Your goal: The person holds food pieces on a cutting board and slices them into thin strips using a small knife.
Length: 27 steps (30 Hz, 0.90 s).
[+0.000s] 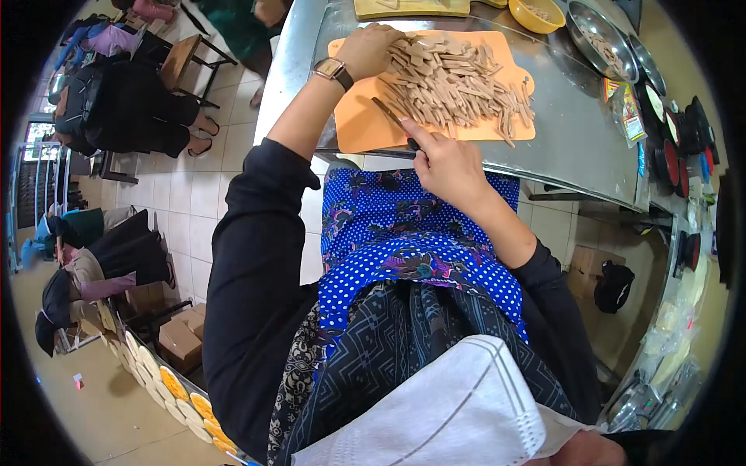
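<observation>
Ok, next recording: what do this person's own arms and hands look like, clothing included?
Both the left hand and right hand are ungloved. The left sleeve and right sleeve are black and end short of the wrists. A wristwatch on the left wrist has a dark strap and a rectangular, gold-toned case.

A wooden-topped table [179, 60] stands on pale floor tiles [203, 233].
</observation>
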Available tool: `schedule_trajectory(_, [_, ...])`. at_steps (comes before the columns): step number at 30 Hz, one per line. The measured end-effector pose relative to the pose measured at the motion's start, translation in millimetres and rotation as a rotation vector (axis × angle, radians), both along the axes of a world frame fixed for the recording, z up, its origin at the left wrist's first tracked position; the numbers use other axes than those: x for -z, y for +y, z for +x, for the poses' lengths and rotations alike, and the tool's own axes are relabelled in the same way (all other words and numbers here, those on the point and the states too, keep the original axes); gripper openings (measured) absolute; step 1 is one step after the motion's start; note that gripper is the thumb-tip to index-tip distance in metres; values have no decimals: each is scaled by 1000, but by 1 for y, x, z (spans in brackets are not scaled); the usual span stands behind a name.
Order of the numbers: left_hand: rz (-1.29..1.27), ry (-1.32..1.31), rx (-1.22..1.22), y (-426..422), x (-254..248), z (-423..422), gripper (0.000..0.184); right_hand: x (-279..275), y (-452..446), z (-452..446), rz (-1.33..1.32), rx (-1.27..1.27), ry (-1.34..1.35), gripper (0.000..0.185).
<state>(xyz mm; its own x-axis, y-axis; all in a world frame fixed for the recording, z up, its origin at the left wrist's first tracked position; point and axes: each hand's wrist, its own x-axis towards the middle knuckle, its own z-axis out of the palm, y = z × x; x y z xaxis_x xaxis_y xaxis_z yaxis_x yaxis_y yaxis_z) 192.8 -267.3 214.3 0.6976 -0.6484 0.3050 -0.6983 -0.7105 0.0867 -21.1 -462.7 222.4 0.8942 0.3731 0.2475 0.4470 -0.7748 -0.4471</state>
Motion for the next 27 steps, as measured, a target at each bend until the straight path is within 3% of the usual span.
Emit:
schedule_trajectory(3, [60, 93, 42, 1, -13, 11, 32, 4, -10, 7, 23, 53, -46, 57])
schedule_trajectory(8, [68, -22, 68, 10, -11, 9, 27, 3, -17, 8, 41, 79, 31, 54])
schedule_trajectory(16, [-368, -115, 71, 32, -22, -61, 23, 7, -18, 8, 64, 82, 34, 55])
schedule_trajectory(23, [-393, 78, -3, 42, 10, -142, 31, -1, -15, 6, 46, 82, 65, 57])
schedule_trajectory(27, [-494, 79, -126, 37, 6, -164, 52, 9, -15, 5, 50, 34, -40, 63])
